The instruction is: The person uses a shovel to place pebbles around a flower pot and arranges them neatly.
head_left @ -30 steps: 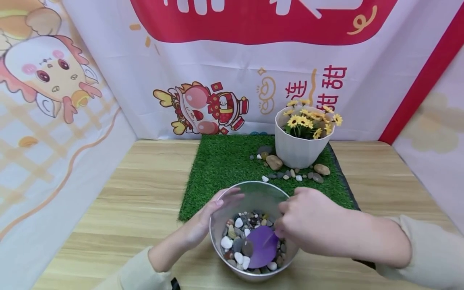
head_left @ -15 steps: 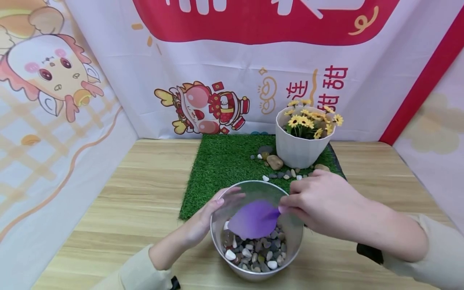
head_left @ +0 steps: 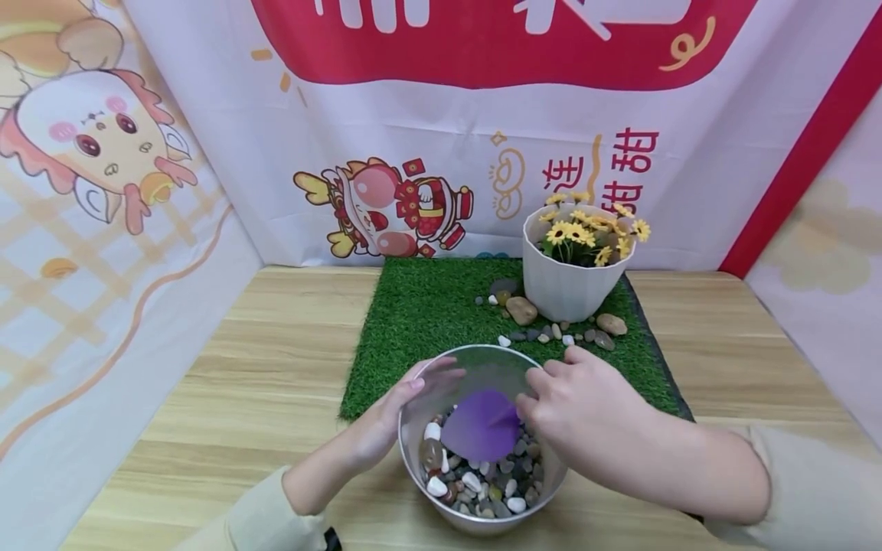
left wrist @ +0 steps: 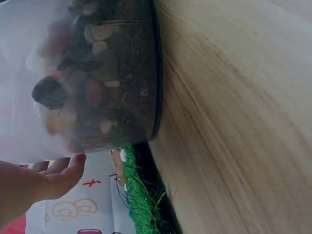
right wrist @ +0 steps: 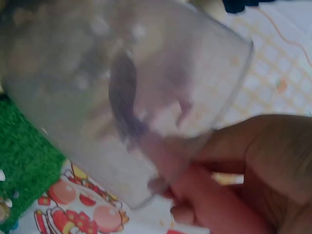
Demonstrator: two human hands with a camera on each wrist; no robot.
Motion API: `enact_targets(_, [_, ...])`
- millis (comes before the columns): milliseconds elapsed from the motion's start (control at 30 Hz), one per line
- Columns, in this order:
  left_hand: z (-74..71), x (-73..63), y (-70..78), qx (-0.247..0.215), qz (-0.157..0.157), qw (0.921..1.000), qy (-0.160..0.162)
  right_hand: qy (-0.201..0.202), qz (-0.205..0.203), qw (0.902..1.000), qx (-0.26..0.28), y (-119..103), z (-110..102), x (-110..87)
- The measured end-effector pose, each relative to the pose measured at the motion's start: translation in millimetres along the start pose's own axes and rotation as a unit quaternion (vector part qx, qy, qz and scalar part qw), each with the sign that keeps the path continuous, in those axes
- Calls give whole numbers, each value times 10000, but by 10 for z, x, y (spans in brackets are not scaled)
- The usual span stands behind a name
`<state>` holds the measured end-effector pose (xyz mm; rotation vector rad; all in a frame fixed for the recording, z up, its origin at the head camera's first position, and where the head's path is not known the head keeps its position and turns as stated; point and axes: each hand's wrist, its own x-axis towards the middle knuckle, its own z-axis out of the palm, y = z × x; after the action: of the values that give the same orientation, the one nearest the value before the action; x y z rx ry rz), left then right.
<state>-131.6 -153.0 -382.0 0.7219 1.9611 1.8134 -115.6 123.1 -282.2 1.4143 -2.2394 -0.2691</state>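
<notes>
A clear bucket (head_left: 480,525) stands on the table, its lower part filled with mixed pebbles (head_left: 475,484) in grey, white and brown. My left hand (head_left: 381,419) rests against the bucket's left side, fingers extended along the outer wall and seen through it. In the left wrist view its fingertips lie at the wall. My right hand (head_left: 575,417) is at the right of the rim and grips a small shovel (head_left: 478,428). The purple blade is inside the bucket, over the pebbles. In the right wrist view the shovel's pinkish handle (right wrist: 204,195) lies within the curled fingers.
Behind the bucket lies a green turf mat (head_left: 434,314). On it stands a white ribbed pot (head_left: 568,285) of yellow flowers (head_left: 582,233), with loose stones (head_left: 521,310) around its base. A printed cloth (head_left: 441,115) hangs behind the table (head_left: 227,398).
The shovel rose from the pebbles toward the rim and then dropped back lower into the bucket. My right hand moved up and right, then back down and left. My left hand stayed put.
</notes>
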Motion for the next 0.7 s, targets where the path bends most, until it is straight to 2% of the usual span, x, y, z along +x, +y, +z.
enact_targets(100, [3, -7, -8, 40, 11, 10000, -16, -144, -126, 9998, -16, -34, 34, 25])
enact_targets(333, [-1, -7, -6, 45, 26, 10000, 40, -171, -242, 9995, -97, -86, 58, 120])
enact_targets(433, [-3, 0, -10, 11, 18, 10000, -11, -272, -90, 9996, -21, -18, 24, 130])
enact_targets(600, [-13, 4, -16, 63, 27, 10000, -6, -396, 503, 9979, -56, 134, -41, 95])
enact_targets(700, [-19, 7, -13, 44, 34, 10000, 11, -626, 366, 9973, -71, 99, -29, 124])
